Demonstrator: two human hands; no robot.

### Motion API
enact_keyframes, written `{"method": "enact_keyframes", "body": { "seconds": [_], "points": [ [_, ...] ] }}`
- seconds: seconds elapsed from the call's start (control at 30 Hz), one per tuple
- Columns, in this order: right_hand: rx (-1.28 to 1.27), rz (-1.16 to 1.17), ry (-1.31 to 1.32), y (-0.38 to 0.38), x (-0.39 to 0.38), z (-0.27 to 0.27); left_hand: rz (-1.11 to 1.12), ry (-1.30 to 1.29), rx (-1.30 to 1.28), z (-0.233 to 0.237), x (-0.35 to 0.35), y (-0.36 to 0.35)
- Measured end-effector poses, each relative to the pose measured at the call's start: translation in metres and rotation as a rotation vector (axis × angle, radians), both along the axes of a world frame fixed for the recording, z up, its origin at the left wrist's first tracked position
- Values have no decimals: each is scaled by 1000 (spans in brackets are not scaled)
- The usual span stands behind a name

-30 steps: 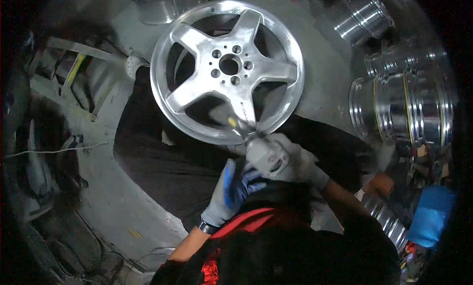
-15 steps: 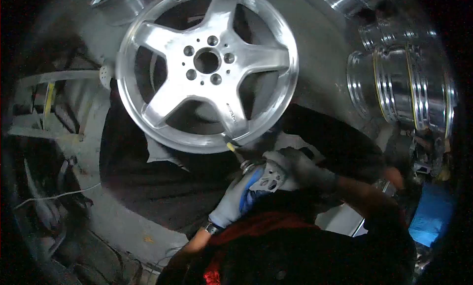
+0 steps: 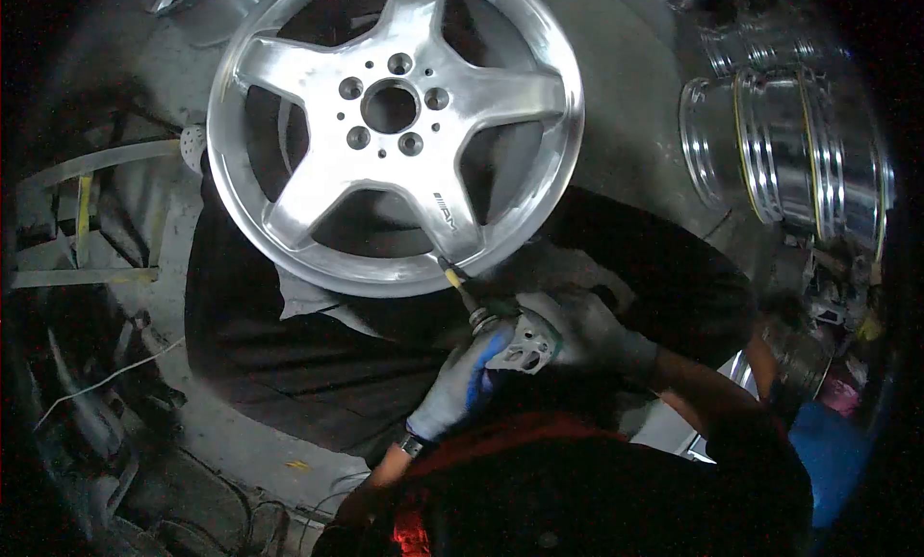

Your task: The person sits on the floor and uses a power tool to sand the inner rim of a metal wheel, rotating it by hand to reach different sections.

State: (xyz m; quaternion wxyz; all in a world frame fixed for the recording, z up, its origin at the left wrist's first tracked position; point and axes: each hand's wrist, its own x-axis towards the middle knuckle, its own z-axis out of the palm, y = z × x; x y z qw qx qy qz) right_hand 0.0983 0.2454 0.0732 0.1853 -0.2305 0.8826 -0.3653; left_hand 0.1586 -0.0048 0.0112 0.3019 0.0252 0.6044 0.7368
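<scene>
A silvery five-spoke alloy wheel lies face up before my lap, with dark lettering on its lower spoke. My left hand, in a grey and blue glove, is closed around the neck of a hand-held rotary grinder. My right hand, also gloved, wraps around the grinder's body from the other side. The tool's narrow shaft has a yellow band, and its dark tip meets the wheel's lower rim beside the lettered spoke. The fingers of my right hand are partly hidden in shadow.
Several shiny wheel rims stand on their sides at the right. A metal frame is on the left, near a white cable. A blue object sits at the lower right. Dark cloth covers my legs.
The wheel appears slightly further left and higher in view, as do the surroundings at left. Both hands keep their hold on the grinder, its tip still at the lower rim.
</scene>
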Motion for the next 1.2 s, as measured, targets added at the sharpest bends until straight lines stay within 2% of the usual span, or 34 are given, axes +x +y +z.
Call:
{"method": "enact_keyframes", "body": {
  "seconds": [0.03,0.17,0.23,0.27,0.37,0.43,0.47,0.53,0.67,0.77,0.83,0.97,1.03,1.07,1.13,1.2],
  "points": [
    [18,2,-1,-1,-1,1,-16,381,-131,8,-4,-2],
    [119,26,-203,-12,-5,2,-36,204,-126,17,-1,-10],
    [126,64,-119,-17,-6,1,129,-714,199,17,0,-11],
    [128,62,-116,-17,-5,-2,127,-711,200,16,-1,-11],
    [137,71,-108,-15,-2,-2,-3,-188,-18,15,-4,-12],
    [139,-11,-214,-13,-3,6,-83,157,-157,16,-5,-11],
    [140,-11,-217,-11,1,4,-83,154,-156,18,-6,-11],
    [79,-4,-54,-6,8,-4,-103,205,-188,23,-11,-11],
    [18,-16,-13,-19,0,1,-116,183,-224,8,5,-19],
    [41,5,-30,-19,-4,1,-64,39,-149,23,-4,-13],
    [-40,3,-4,-11,0,-7,192,-696,297,33,-15,-1],
    [4,6,36,-15,4,-9,165,-748,191,14,0,-6],
    [25,46,-75,-22,-2,-6,208,-597,118,9,10,-12],
    [22,46,-77,-27,-3,-6,208,-600,116,11,7,-16],
    [104,80,-102,-38,-8,-4,347,-892,403,17,-1,-24],
    [92,71,-126,-43,-15,3,371,-893,400,28,-9,-22]
  ]
}}
